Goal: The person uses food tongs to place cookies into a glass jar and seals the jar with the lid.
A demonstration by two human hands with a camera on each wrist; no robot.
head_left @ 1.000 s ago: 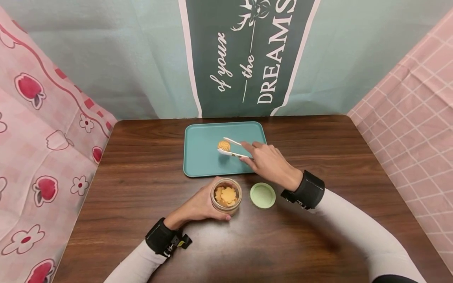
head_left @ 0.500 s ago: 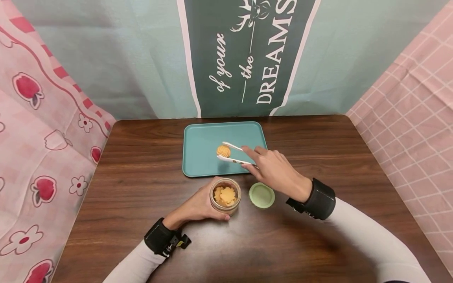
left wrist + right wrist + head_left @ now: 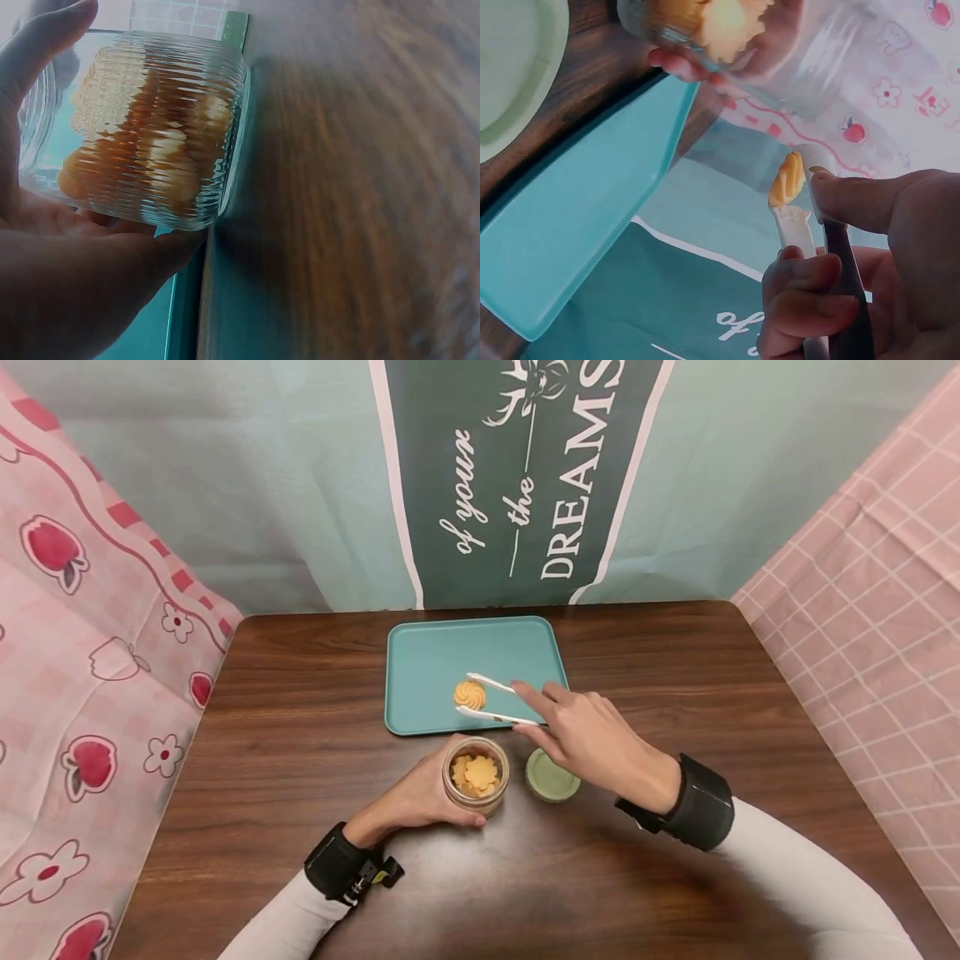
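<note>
Cookies fill the glass jar (image 3: pixel 476 775) that the left hand (image 3: pixel 415 799) grips, fingers curled round it, on the near side of the table (image 3: pixel 300 777). To its right lies a green lid (image 3: pixel 552 776). The right hand (image 3: pixel 592 739) pinches white tongs (image 3: pixel 495 700) holding one swirl cookie (image 3: pixel 469 694), now nearer the jar than before, over the near edge of the teal tray (image 3: pixel 427 652).

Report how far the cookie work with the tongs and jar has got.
Done: the green lid lies off on the table, and the glass jar already holds several cookies. In hand: the right hand pinches white tongs around one swirl cookie over the teal tray, while the left hand holds the jar. Left: that cookie is not yet in the jar; the lid is not on.
</note>
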